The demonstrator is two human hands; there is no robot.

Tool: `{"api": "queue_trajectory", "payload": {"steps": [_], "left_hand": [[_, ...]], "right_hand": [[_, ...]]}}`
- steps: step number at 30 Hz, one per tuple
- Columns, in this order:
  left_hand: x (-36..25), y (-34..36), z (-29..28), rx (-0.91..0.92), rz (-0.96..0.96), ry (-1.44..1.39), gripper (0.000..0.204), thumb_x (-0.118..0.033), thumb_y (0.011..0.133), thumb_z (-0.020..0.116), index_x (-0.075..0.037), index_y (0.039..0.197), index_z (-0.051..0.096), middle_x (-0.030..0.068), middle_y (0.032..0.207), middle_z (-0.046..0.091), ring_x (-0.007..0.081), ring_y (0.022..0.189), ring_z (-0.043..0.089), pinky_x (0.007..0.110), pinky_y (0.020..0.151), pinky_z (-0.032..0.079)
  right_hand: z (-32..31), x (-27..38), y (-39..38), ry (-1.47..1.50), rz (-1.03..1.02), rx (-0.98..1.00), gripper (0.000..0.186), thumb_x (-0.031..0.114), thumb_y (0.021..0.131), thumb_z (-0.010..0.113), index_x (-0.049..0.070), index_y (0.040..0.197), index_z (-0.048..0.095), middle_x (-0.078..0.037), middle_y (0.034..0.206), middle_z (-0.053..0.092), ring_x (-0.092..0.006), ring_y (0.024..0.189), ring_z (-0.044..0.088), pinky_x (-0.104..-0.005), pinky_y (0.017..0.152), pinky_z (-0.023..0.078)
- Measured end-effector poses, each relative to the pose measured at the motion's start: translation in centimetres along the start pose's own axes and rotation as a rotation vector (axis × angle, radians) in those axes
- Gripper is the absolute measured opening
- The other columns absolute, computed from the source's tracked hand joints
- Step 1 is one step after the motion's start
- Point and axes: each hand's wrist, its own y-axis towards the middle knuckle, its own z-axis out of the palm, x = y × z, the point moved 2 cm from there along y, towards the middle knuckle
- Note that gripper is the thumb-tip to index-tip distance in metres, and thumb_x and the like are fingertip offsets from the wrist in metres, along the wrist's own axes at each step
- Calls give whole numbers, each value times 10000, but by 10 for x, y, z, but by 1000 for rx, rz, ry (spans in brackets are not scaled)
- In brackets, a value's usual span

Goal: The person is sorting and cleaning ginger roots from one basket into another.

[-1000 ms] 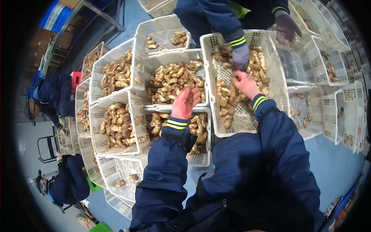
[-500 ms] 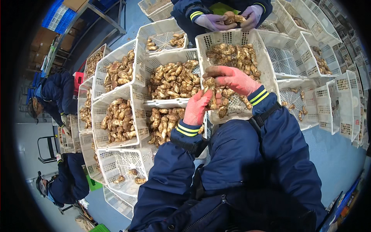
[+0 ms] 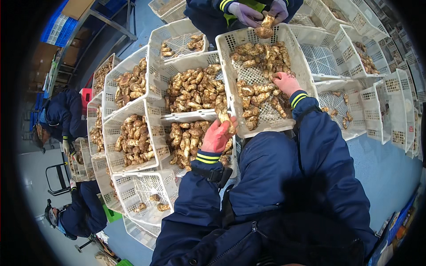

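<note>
My left hand (image 3: 217, 135), in a pink glove, grips a long brown and cream mushroom (image 3: 222, 113) by its lower part. It holds it over the near left corner of the middle crate (image 3: 225, 73), a white mesh one. My right hand (image 3: 287, 84), gloved alike, is inside that crate at its right side. Its fingers are curled round a mushroom that they mostly hide. More mushrooms (image 3: 250, 93) lie there in loose groups, with the mesh floor showing between them.
Left of the middle crate stand crates heaped with mushrooms (image 3: 195, 91) and a nearly bare crate (image 3: 144, 190). Crates with few mushrooms (image 3: 341, 106) stand to the right. Opposite me, a co-worker's purple-gloved hands (image 3: 246, 14) hold a mushroom (image 3: 265, 29). Two more people work at far left.
My hands have parted: the left has moved slightly left and down with a mushroom, the right has moved right onto mushrooms in the crate. The co-worker's mushroom has turned upright, cap down.
</note>
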Motion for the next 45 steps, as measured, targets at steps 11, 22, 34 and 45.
{"api": "queue_trajectory", "payload": {"steps": [11, 22, 34, 45], "left_hand": [[-136, 85, -30, -255, 440, 878, 434, -221, 945, 555, 33, 1272, 426, 159, 1139, 570, 253, 1033, 581, 372, 906, 489], [-38, 42, -18, -226, 13, 2, 493, -293, 926, 582, 29, 1277, 455, 193, 1179, 579, 298, 1037, 604, 407, 870, 507], [-21, 9, 26, -70, 18, 114, 380, -235, 930, 579, 10, 1210, 501, 170, 1172, 578, 283, 1066, 587, 400, 926, 474], [-49, 1, 67, -189, 389, 156, 263, -244, 901, 629, -30, 807, 508, 93, 913, 640, 132, 775, 595, 281, 684, 509]], "right_hand": [[40, 2, 11, -344, -204, 132, 494, 264, 822, 569, 168, 1298, 481, -144, 1237, 542, -320, 1113, 555, -417, 925, 459], [75, -9, 28, -660, -81, 150, 318, 65, 870, 444, 147, 1174, 487, -136, 1123, 580, -275, 1038, 606, -373, 819, 502], [17, 68, -22, 315, 5, 175, 535, 249, 719, 713, 20, 1185, 580, -120, 886, 678, -188, 761, 644, -305, 678, 501], [-28, 164, -138, 511, -752, 241, 460, 160, 814, 664, 51, 1246, 549, -113, 1032, 650, -159, 921, 619, -289, 833, 489]]}}
